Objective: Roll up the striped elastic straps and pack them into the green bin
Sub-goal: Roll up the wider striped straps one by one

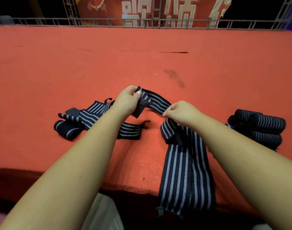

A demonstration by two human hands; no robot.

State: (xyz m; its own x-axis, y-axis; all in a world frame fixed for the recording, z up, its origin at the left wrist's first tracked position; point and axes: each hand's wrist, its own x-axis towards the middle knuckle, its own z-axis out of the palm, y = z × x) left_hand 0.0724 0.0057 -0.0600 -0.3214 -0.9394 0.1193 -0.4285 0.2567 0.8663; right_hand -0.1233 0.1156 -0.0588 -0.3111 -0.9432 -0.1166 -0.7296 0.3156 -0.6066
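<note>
A black strap with grey stripes is stretched between my two hands above the red cloth. My left hand grips its folded end, thumb on top. My right hand pinches the strap further along. From there it runs down under my right forearm, and its long tail hangs over the near table edge. Loose unrolled straps lie tangled at the left. A pile of rolled straps sits at the right. No green bin is in view.
The red-cloth table stretches far ahead to a metal railing with a red banner behind it. A dark stain marks the cloth. The table's near edge is just below my forearms.
</note>
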